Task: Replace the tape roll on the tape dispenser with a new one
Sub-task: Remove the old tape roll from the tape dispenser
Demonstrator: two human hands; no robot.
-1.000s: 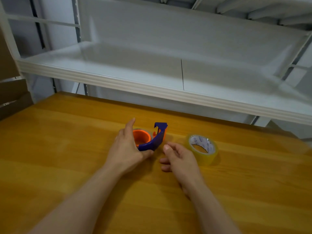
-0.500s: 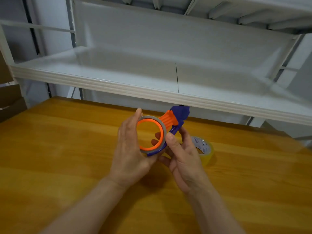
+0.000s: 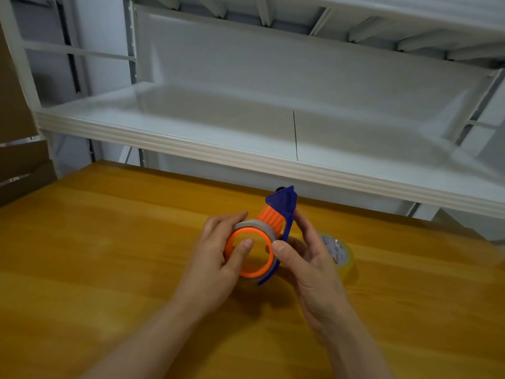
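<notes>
Both my hands hold the blue and orange tape dispenser (image 3: 281, 212) up above the wooden table (image 3: 109, 255). A grey, nearly used-up tape core (image 3: 254, 224) sits round its orange ring. My left hand (image 3: 218, 261) grips that core, with the thumb lying inside the ring. My right hand (image 3: 306, 261) grips the blue frame, thumb on the front edge and fingers behind it. The new yellowish tape roll (image 3: 341, 254) lies flat on the table, partly hidden behind my right hand.
A white metal shelf (image 3: 246, 149) runs across just behind the table, low over its far edge. Brown cardboard boxes (image 3: 19, 165) stand at the far left.
Both hands picked the dispenser up off the table and turned it so its ring faces me. My left thumb has moved into the ring. The new roll has not moved.
</notes>
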